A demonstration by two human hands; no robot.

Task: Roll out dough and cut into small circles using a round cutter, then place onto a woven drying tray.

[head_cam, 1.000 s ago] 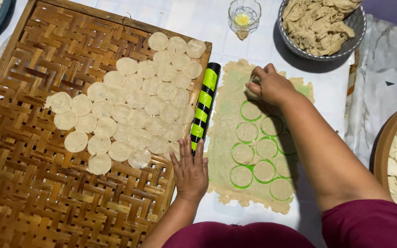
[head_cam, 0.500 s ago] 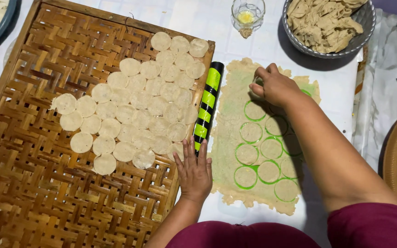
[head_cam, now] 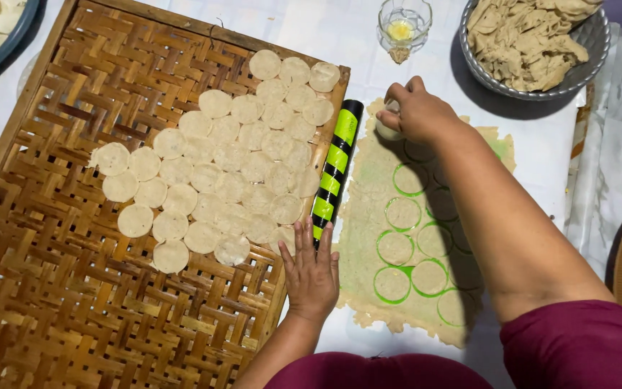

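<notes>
Since a second ago our right hand (head_cam: pixel 417 112) has stayed at the far end of the rolled dough sheet (head_cam: pixel 368 238), fingers closed around a small round cutter (head_cam: pixel 386 130) pressed into the dough; only our view has drifted a little. Our left hand (head_cam: pixel 312 270) lies open and flat, fingertips touching the near end of the green-and-black striped rolling pin (head_cam: pixel 336 166), which rests between the sheet and the woven bamboo tray (head_cam: pixel 52 302).

Several cut rounds (head_cam: pixel 403 213) sit in the sheet, each ringed in green where the mat beneath shows. We judge that a cutter set too close to those rings could slice into a finished round, and that our forearm, hanging low over them, might smear them.

On the tray, pale dough discs (head_cam: pixel 224 166) lie overlapped in rows. Across the desk (head_cam: pixel 340 32), a small glass (head_cam: pixel 404 25) holds something yellow, a grey bowl (head_cam: pixel 592 39) is heaped with dough scraps (head_cam: pixel 527 36), and a dish (head_cam: pixel 8 39) at the far left holds more discs.
</notes>
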